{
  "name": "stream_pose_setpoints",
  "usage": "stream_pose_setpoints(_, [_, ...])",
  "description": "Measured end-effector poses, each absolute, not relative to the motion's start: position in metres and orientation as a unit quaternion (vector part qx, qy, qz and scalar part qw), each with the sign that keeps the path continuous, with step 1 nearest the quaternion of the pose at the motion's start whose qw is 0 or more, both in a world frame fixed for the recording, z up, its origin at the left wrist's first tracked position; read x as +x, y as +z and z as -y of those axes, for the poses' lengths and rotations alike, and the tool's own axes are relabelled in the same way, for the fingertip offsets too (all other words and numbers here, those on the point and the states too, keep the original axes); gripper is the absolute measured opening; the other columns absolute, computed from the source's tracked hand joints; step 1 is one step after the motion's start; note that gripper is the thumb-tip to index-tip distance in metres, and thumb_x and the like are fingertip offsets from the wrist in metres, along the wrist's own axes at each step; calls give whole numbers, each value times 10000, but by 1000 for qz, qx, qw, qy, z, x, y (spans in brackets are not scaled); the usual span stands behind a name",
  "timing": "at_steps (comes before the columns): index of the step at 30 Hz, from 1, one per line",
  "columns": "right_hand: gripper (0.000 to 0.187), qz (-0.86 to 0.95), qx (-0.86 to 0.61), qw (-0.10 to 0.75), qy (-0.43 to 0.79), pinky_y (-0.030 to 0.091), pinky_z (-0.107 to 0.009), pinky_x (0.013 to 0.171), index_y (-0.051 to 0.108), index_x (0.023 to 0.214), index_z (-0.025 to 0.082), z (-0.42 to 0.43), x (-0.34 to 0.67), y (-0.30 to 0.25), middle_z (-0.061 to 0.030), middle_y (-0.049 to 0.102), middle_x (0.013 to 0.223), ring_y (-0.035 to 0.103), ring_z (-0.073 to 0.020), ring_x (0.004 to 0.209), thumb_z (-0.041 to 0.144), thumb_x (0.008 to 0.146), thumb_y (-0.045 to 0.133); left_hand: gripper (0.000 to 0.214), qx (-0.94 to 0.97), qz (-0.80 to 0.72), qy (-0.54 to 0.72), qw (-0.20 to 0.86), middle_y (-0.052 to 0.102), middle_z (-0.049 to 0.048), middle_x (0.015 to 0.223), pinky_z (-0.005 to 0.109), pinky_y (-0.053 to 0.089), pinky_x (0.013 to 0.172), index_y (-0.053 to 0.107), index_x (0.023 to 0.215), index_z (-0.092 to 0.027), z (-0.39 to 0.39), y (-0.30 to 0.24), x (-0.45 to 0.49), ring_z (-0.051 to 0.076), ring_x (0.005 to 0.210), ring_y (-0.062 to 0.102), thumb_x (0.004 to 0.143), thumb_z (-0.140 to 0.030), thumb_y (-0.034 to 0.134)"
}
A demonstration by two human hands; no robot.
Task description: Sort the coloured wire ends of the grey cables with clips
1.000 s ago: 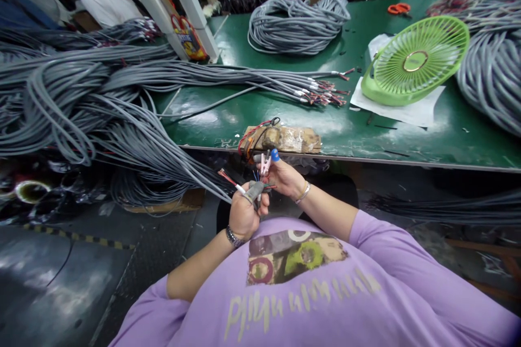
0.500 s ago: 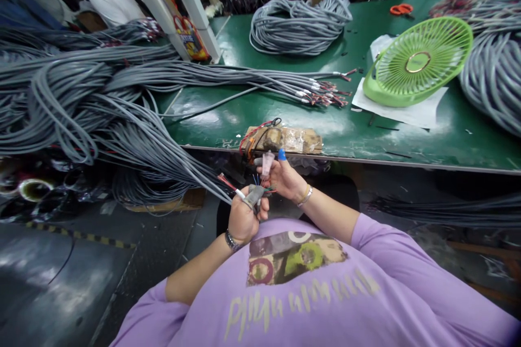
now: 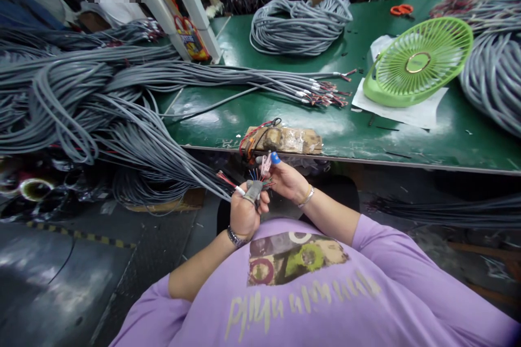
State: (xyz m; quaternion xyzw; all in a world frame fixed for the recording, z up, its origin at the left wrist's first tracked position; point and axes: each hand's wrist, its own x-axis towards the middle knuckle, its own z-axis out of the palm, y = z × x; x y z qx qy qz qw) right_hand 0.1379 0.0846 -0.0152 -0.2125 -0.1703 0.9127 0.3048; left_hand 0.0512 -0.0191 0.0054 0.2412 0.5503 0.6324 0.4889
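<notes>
My left hand (image 3: 244, 216) is closed around the end of a grey cable, its thumb wrapped in grey covering. A white sleeve (image 3: 240, 191) and red-tipped wires (image 3: 226, 179) stick out on its left side. Thin coloured wires (image 3: 254, 174), blue, red and green among them, fan out above the thumb. At these wires my right hand (image 3: 290, 181) has its fingers pinched together, with a blue cover (image 3: 275, 158) on one fingertip and a pale pink wrap (image 3: 266, 164) beside it. The exact wire between those fingers is too small to make out.
Grey cables (image 3: 163, 130) run from the left towards my hands. Stripped cable ends (image 3: 325, 93) lie on the green table (image 3: 220, 119). A wooden block (image 3: 299, 140) sits at its front edge. Farther off are a cable coil (image 3: 297, 27), a green fan (image 3: 419, 62), orange scissors (image 3: 401, 10) and co-workers.
My right hand has shifted slightly left, its blue-covered fingertip coming closer to the pink wrap. My left hand has tilted a little and still holds the cable.
</notes>
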Motion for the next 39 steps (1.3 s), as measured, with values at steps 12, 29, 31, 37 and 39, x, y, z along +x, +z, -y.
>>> stream_pose_setpoints(12, [347,162,-211,299,916,383,-203,495,643,791,153,-86,133,-19,4,591,634,466,-87,521,468,900,545,285,251,-554,618,498,608,-27,512,143,251,315,538,700,-163,17,-1,52,60,332,497,753,-409,672])
stream_pose_setpoints(29, [280,277,-212,295,889,375,-195,521,665,851,155,-90,142,-18,18,573,669,466,-73,560,420,770,709,254,238,-559,654,451,619,-32,524,149,311,321,558,735,-164,25,2,45,59,340,489,743,-375,698])
stream_pose_setpoints(31, [319,295,-214,319,875,376,-204,527,665,843,152,-89,140,-22,22,557,654,453,-74,554,454,751,717,258,240,-562,651,450,619,-32,526,146,307,320,560,736,-162,24,3,46,57,342,492,746,-383,694])
stream_pose_setpoints(37, [471,316,-224,376,842,371,-228,524,654,793,151,-85,134,-32,-3,563,666,446,-89,562,620,765,623,268,253,-564,637,461,610,-36,519,141,299,317,553,707,-165,19,3,49,53,344,491,758,-394,682])
stream_pose_setpoints(39, [470,305,-209,364,855,360,-226,508,657,792,150,-86,133,-30,0,552,656,411,-83,540,619,756,637,261,258,-563,635,461,612,-35,520,143,296,317,558,708,-165,18,1,50,55,344,494,759,-391,678])
